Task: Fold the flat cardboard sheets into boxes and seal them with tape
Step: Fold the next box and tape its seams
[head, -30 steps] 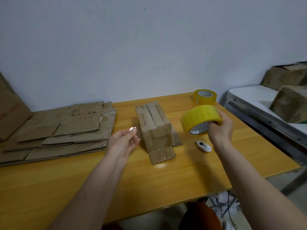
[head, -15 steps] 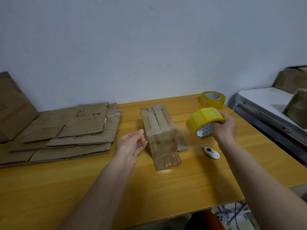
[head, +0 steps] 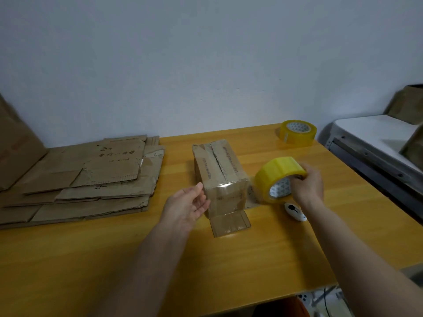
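One box (head: 220, 179) folded mid-surface, near end taped, top seam not. My right hand (head: 307, 186) holds tape roll (head: 278, 177); left hand (head: 187, 208) open beside box. Flat sheets (head: 91, 177) left untouched.

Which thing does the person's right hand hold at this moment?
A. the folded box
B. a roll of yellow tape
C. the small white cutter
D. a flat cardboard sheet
B: the right hand grips the yellow tape roll just above the table, while the white cutter lies untouched on the table below it, and the left hand is at the folded box.
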`<state>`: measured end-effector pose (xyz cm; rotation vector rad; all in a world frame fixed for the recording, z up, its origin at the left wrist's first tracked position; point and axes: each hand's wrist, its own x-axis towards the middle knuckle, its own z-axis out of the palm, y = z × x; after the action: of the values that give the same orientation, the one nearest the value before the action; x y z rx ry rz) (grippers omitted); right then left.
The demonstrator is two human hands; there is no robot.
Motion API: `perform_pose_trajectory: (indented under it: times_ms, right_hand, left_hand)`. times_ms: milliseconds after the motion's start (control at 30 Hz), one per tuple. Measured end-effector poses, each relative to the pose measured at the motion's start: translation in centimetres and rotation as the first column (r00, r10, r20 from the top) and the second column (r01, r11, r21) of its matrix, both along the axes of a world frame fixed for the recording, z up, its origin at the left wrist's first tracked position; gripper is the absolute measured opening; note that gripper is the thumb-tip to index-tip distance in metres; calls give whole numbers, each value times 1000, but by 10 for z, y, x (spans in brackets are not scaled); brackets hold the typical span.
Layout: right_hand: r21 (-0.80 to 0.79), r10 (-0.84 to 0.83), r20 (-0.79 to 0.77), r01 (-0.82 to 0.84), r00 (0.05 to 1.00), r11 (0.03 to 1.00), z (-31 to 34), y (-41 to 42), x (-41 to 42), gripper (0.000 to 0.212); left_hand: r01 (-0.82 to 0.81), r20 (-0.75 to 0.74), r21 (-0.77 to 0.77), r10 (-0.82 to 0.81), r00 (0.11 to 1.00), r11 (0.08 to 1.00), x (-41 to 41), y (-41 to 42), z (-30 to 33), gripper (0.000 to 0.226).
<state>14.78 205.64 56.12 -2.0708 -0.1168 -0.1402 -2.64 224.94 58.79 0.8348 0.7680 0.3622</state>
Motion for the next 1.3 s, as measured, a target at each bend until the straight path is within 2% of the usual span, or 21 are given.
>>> perform_pose_trajectory:
  times_ms: [67, 100, 200, 300, 400, 500, 567, 633, 667, 700, 767, 800, 867, 967, 1100, 1233, 1300]
  right_hand:
    - [-30, 9, 6, -9, 1000, 1000, -2, 2, -2, 45]
    - [-53, 21, 20, -20, 1000, 998, -3, 4, -4, 45]
    - [-96, 74, 56, -69, 996, 993, -5, 12, -9, 43]
    - [-115, 79, 61, -72, 995, 991, -7, 17, -14, 40]
    - [-148, 68, 60, -58, 996, 987, -7, 16, -18, 38]
    - [-193, 84, 45, -74, 995, 979, -6, 13, -24, 34]
    - [-222, 147, 21, -139, 989, 965, -5, 14, -29, 26]
    - [-224, 204, 7, -197, 979, 954, -5, 18, -37, 20]
    - [-218, 228, 6, -221, 974, 951, -5, 20, -42, 20]
    - [-211, 249, 8, -241, 969, 947, -6, 21, -46, 21]
    - [-197, 288, 8, -281, 958, 939, -6, 24, -55, 23]
    - [-192, 307, 1, -301, 952, 934, -5, 24, -59, 24]
    - [-188, 340, -19, -338, 940, 922, -5, 22, -66, 22]
    - [-203, 427, -81, -434, 901, 878, -3, 19, -80, 27]
    - [-116, 561, -148, -578, 814, 808, 9, 17, -103, 43]
    - [76, 658, -182, -657, 731, 750, 21, 12, -124, 45]
    - [121, 664, -180, -653, 726, 748, 28, 10, -130, 47]
  left_hand:
    - [-24, 24, 7, 24, 999, 1000, 3, -3, -2, 7]
    - [-46, 9, 66, 45, 999, 997, 6, -5, -3, 6]
    - [-110, -77, 374, 149, 986, 921, 12, -16, -9, 7]
    - [-24, -187, 595, 168, 968, 803, 17, -20, -20, 12]
    - [107, -333, 569, 110, 936, 815, 17, -17, -34, 19]
    - [133, -382, 614, 146, 913, 778, 13, -7, -32, 4]
    - [-11, -256, 768, 322, 911, 641, 6, 4, -23, 22]
    - [-150, -14, 912, 396, 918, 383, -5, 8, -9, 23]
    - [-117, 26, 961, 341, 940, 250, -9, 8, -3, 22]
    - [-15, -18, 992, 267, 964, 122, -12, 6, 2, 23]
    - [271, -240, 954, 219, 946, -125, -15, 0, 7, 27]
    - [373, -318, 902, 248, 915, -219, -15, -1, 9, 31]
    - [520, -428, 791, 317, 847, -322, -13, -2, 18, 46]
    - [633, -532, 689, 347, 773, -353, -6, -2, 28, 64]
    - [702, -613, 626, 341, 713, -341, 11, 7, 34, 71]
    - [682, -617, 646, 293, 731, -343, 24, 18, 33, 59]
    - [644, -601, 688, 235, 764, -334, 28, 24, 31, 54]
